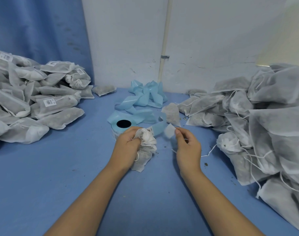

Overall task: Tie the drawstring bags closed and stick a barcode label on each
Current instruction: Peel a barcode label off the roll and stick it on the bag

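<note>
Head view: left hand grips crumpled bag; right hand pinches label.

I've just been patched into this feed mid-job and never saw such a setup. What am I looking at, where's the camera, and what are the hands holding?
No machine here: a person works with bare hands, and this one picture comes from a camera on their head, looking down. The left hand grips a white drawstring bag by its gathered neck. The right hand pinches a small white label in its fingers. On the blue table lie a label roll, loose blue backing strip, labelled bags at left and bags without visible labels at right.
</note>
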Demonstrator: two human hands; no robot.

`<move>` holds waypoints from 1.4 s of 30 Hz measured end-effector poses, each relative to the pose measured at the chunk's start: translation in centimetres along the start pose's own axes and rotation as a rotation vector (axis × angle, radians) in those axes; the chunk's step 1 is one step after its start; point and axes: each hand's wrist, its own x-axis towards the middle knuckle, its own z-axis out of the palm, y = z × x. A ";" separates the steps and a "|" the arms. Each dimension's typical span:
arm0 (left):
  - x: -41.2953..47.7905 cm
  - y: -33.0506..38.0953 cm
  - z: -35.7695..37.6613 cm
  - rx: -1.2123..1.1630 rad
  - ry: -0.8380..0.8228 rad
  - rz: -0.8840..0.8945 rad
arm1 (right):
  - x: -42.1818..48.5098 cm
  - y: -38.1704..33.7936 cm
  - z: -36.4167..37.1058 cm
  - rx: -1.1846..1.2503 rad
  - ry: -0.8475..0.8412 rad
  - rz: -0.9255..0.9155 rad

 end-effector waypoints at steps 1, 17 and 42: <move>0.0 0.1 0.0 -0.008 0.014 -0.006 | 0.0 -0.1 0.0 0.029 0.014 0.014; 0.7 -0.2 0.1 -0.313 0.112 -0.081 | -2.4 -2.2 1.0 0.332 -0.334 -0.129; 0.5 0.5 0.7 -0.444 0.071 -0.128 | -1.7 -1.4 0.9 -0.058 -0.419 -0.009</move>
